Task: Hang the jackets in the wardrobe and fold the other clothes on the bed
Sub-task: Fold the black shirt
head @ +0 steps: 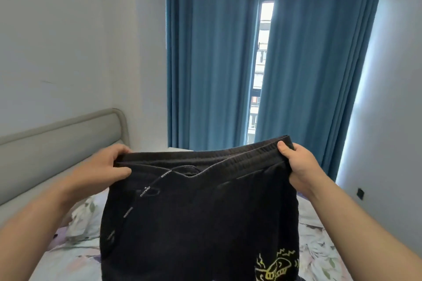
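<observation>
A pair of black trousers (198, 219) with a drawstring and a yellow print low on the right hangs stretched in front of me above the bed (77, 255). My left hand (107, 166) pinches the left end of the elastic waistband. My right hand (299, 164) grips the right end, thumb over the band. The waistband is held taut and level between both hands. The lower legs of the trousers run out of the frame at the bottom. No jacket or wardrobe is in view.
The bed has a floral sheet and a grey padded headboard (68, 134) on the left. Blue curtains (210, 57) hang ahead with a narrow window gap (260, 70) between them. White walls stand on both sides; a dark socket (360, 193) sits low on the right wall.
</observation>
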